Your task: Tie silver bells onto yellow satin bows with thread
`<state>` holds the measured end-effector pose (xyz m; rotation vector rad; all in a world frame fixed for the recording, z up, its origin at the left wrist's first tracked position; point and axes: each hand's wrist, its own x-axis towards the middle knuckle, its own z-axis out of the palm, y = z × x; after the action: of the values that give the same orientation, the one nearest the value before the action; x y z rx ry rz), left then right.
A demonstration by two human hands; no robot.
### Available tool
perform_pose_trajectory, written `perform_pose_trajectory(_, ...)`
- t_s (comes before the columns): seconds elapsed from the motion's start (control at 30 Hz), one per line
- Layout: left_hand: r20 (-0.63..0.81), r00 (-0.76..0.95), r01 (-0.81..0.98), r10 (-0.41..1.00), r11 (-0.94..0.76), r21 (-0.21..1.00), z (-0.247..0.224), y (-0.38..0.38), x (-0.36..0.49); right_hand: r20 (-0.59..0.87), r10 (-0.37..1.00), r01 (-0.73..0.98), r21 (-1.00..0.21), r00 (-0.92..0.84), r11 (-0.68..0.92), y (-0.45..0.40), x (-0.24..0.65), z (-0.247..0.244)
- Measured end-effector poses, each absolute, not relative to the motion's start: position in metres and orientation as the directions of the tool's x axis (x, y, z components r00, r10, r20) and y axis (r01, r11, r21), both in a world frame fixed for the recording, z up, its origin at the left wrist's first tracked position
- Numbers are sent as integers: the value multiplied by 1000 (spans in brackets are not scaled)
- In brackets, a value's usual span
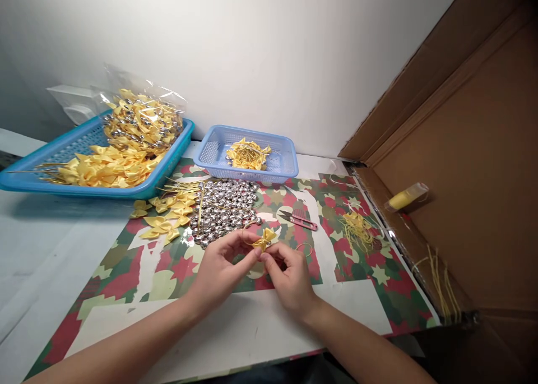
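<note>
A small yellow ribbon bow (264,240) is pinched between both hands near the middle of the table. My left hand (225,263) holds it from the left, thumb and index finger closed on it. From the right, my right hand (288,272) grips its lower edge with closed fingertips. Just beyond my left hand lies a pile of silver bells (222,210), with gold ties on and beside it. Loose yellow bows (168,216) lie left of the bells. Pink-handled thread snips (299,220) rest behind my right hand.
A large blue basket (147,190) at the left holds yellow bows and a filled clear bag (143,115). A smaller blue basket (252,176) stands at the back. Yellow strings (357,230) lie at the right, beside a cardboard wall (471,165).
</note>
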<state>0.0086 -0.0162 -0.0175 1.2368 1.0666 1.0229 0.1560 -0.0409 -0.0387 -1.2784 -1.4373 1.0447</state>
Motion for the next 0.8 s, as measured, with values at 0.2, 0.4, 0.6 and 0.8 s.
perform_pose_trajectory(0.2, -115, 236, -72, 965, 135, 988, -17, -17, 10, 149, 988, 278, -948, -44, 155, -41, 157, -37)
perform_pose_trajectory(0.4, -210, 253, -98, 945, 241, 966, -14, -13, 12, 262, 964, 372, -892, -38, 257, -40, 156, -36)
perform_pose_trajectory(0.6, -204, 266, -32, 942, 220, 975, -12, -14, 12, 294, 955, 390, -877, -28, 281, -41, 155, -37)
perform_pose_trajectory(0.8, -195, 273, 21, 942, 197, 980, -11, -13, 11, 328, 945, 411, -863, 10, 295, -40, 157, -33)
